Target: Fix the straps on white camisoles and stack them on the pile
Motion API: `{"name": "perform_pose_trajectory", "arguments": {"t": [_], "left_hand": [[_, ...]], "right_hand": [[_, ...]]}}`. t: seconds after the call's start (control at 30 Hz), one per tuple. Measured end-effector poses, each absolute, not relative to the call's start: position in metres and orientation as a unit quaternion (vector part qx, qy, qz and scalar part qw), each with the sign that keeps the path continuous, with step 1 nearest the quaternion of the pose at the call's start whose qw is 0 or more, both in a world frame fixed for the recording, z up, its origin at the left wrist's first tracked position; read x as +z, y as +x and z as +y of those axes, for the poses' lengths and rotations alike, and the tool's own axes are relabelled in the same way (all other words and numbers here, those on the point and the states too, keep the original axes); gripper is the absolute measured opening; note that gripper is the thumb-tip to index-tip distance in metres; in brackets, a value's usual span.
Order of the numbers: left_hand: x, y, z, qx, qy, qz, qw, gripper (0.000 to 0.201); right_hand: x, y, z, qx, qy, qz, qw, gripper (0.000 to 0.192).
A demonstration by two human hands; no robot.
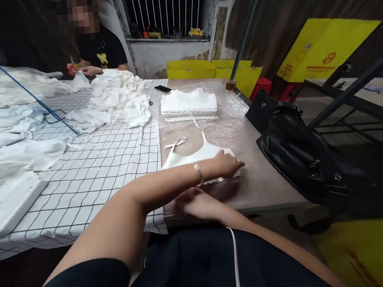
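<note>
here, white garment (199, 155) flat under left hand (229, 163), no grip

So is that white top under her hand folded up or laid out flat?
Laid out flat: the white top lies spread on the table, straps stretched away, left hand pressing it.

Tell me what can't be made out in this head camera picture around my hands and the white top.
- Head view: the left hand covers the near edge of the white strappy fabric top.
- Head view: the right hand is blurred and partly under the left forearm, so its grip is unclear.
- Head view: the co-worker's small red tool is too small to identify.
- Head view: the black leather handbag hides the table's right edge.
</note>
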State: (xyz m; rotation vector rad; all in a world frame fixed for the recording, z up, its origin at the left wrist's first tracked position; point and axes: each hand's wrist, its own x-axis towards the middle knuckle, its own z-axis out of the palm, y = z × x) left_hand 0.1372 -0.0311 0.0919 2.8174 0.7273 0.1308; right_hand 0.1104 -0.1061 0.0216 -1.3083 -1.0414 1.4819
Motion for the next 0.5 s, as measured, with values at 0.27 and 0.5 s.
{"name": "perform_pose_trajectory", "arguments": {"t": [0.27,0.5], "left_hand": [[0.022,-0.043,-0.074,0.244,0.904,0.314,0.157,0.01],[-0.014,-0.046,-0.126,0.209,0.927,0.308,0.037,0.041]], "right_hand": [[0.019,0.251,-0.173,0.162,-0.779,-0.468,0.385,0.024],[-0.001,0.289,-0.08,0.04,-0.825,-0.515,0.231,0.008]]}}
